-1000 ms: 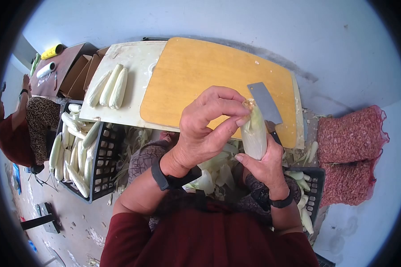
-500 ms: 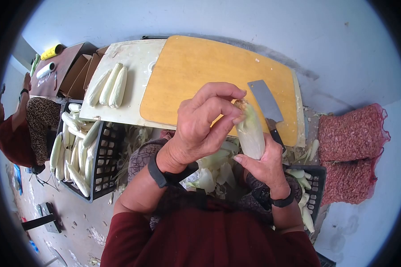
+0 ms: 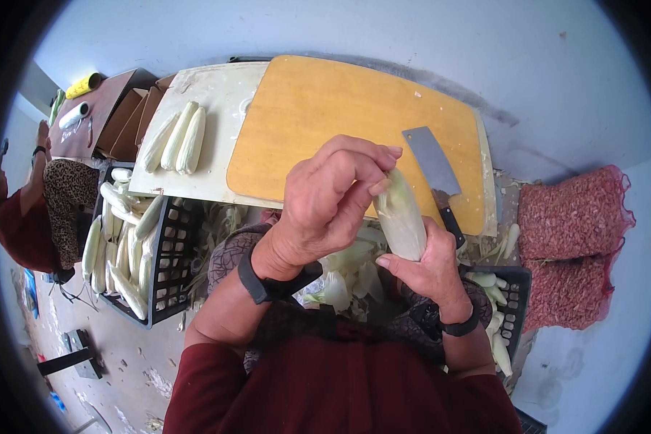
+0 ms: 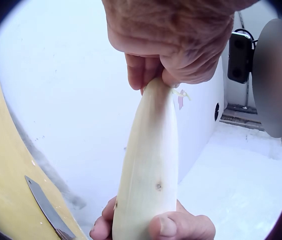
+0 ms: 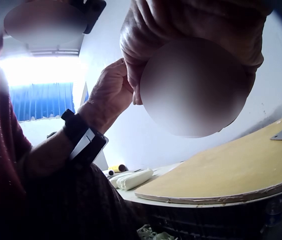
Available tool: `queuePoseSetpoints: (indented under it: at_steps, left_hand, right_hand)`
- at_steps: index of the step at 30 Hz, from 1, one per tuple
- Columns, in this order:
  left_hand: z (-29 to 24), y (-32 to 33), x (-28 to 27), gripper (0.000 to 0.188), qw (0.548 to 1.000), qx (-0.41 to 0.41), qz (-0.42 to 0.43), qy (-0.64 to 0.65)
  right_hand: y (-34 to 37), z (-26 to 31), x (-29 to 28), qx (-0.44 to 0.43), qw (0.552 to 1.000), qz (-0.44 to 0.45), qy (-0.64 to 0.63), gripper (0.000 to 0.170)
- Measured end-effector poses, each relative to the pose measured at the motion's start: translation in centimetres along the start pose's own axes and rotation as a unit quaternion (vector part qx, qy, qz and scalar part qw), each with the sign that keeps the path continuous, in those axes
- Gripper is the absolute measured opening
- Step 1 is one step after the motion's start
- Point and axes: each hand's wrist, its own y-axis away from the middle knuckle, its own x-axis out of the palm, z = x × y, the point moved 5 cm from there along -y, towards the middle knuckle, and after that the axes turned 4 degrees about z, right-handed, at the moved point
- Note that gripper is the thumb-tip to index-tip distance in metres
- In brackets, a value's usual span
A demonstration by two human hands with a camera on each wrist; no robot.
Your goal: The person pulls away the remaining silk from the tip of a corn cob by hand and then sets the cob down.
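Note:
In the head view a pale ear of corn (image 3: 401, 220), in thin whitish husk, stands nearly upright above the near edge of the yellow board (image 3: 318, 116). My right hand (image 3: 435, 269) grips its lower end, thumb across the front. At the top, my left hand (image 3: 333, 195) pinches the tip between thumb and fingers. The left wrist view shows the ear (image 4: 148, 160) up close, with a small dark spot on its side and a thin wisp by the pinching fingers. A cleaver (image 3: 432, 163) lies on the board beyond my right hand.
Three peeled ears (image 3: 173, 141) lie on the white tabletop (image 3: 217, 87). A black crate (image 3: 168, 267) full of corn stands at left, another crate (image 3: 517, 304) at right. Red mesh sacks (image 3: 571, 217) are stacked by the wall. Another person (image 3: 29, 210) is at far left.
Both hands and the ear have shifted slightly left. The brownish tip that showed earlier is now covered by the left fingers. The right hand keeps its grip.

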Motion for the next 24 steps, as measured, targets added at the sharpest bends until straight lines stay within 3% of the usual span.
queuePoseSetpoints:
  at_steps: [2, 16, 24]
  left_hand:
    - [0.11, -0.03, -0.06, 0.016, 1.0, 0.008, -0.022, 0.002]
    - [0.47, 0.47, 0.0, 0.006, 0.998, -0.036, -0.037, 0.04]
    - [0.7, 0.57, 0.12, 0.01, 0.996, -0.063, -0.03, 0.05]
  right_hand:
    - [-0.03, 0.09, 0.01, 0.004, 1.0, 0.003, 0.002, 0.056]
    - [-0.08, -0.11, 0.38, 0.001, 1.0, 0.013, -0.017, 0.056]
    - [-0.07, 0.0, 0.32, 0.006, 1.0, 0.019, -0.013, 0.057]
